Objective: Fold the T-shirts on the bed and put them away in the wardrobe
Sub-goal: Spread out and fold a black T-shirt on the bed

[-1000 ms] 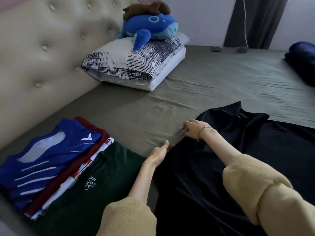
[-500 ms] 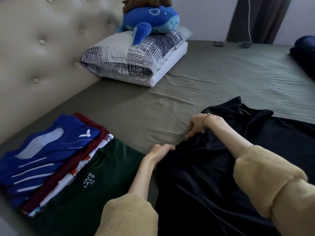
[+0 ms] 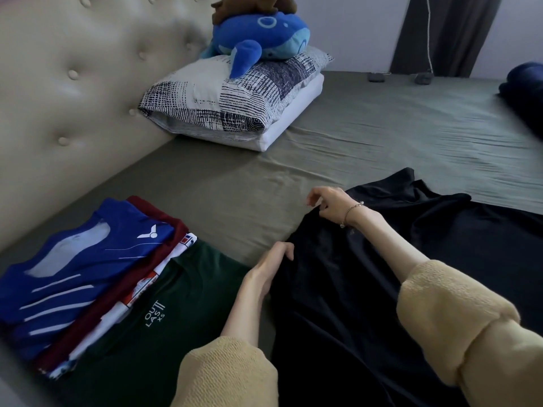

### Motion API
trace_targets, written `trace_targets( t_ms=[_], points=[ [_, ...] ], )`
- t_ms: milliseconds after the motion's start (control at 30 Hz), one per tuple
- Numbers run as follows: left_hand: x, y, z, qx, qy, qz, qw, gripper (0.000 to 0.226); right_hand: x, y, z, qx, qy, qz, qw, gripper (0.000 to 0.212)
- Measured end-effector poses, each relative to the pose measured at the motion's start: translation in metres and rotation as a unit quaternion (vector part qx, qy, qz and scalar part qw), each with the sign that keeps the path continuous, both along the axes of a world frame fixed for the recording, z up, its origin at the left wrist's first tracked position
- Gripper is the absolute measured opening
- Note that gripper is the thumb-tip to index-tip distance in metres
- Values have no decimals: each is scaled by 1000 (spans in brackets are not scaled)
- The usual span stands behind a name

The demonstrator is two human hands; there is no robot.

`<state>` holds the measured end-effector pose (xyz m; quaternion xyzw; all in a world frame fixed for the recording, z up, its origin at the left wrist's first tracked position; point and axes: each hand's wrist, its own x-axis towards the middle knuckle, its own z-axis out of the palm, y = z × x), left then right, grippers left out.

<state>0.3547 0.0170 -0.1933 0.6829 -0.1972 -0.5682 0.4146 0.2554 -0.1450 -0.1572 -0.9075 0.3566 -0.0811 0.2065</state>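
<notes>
A black T-shirt [image 3: 367, 289] lies spread over the olive bed sheet [image 3: 235, 195] at the lower right. My left hand [image 3: 274, 259] grips its left edge, fingers curled into the cloth. My right hand [image 3: 330, 205] pinches the same edge further up and lifts it slightly off the sheet. To the left sits a fanned stack of folded shirts: a blue one [image 3: 76, 259] on top, a maroon one [image 3: 164, 251], a white printed one [image 3: 138, 292] and a dark green one [image 3: 164, 318] nearest my left arm.
A tufted beige headboard [image 3: 73, 113] runs along the left. A patterned pillow [image 3: 229, 101] carries a blue plush whale [image 3: 258, 36]. A dark blue bundle [image 3: 523, 92] lies at the right edge. Two small dark devices [image 3: 376, 77] sit near the curtain [image 3: 440, 30].
My right hand has lifted the black shirt's edge off the sheet and drawn it slightly right. My left hand went from resting beside the edge to gripping it.
</notes>
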Motion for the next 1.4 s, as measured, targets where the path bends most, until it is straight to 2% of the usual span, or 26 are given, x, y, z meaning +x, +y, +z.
trace_targets(
  t_ms=[200,300,467,533,633,700,767,800,900,967,1100,1200,1300,1400],
  points=[
    [4,-5,-5,5,-9,6,1000,18,-11,-4,-24,14,52,-14,998,31],
    [3,-5,-6,6,-23,27,999,17,-20,5,-33,-35,23,-37,998,25],
    [-5,0,1,-10,-20,79,997,27,-32,43,-27,-79,-74,-13,994,8],
    [-9,4,3,-9,-42,89,995,23,-38,67,-18,-34,-108,14,994,11],
    [-16,11,2,-41,-100,101,989,11,-44,105,-11,55,-44,101,992,10],
    [-21,16,0,-64,-101,109,987,6,-47,122,-15,81,14,131,988,8],
    [-26,26,2,-70,-95,127,985,30,-52,135,-18,98,36,132,986,12],
    [-29,30,3,-67,-124,125,982,38,-55,138,-19,105,36,126,986,14],
    [-41,46,6,-43,-240,108,964,40,-68,143,-18,95,34,113,988,16],
    [-49,63,9,-46,-273,111,955,41,-79,150,-15,71,38,106,991,17],
    [-57,91,7,-35,-330,116,936,44,-103,176,-10,29,15,33,999,13],
    [-63,115,8,-5,-342,96,935,42,-122,200,-11,-9,23,-63,998,2],
    [-68,138,5,30,-351,35,935,43,-140,224,-11,24,25,-177,984,12],
    [-66,150,-4,63,-349,-43,934,48,-154,247,-11,69,57,-244,966,30]
  ],
)
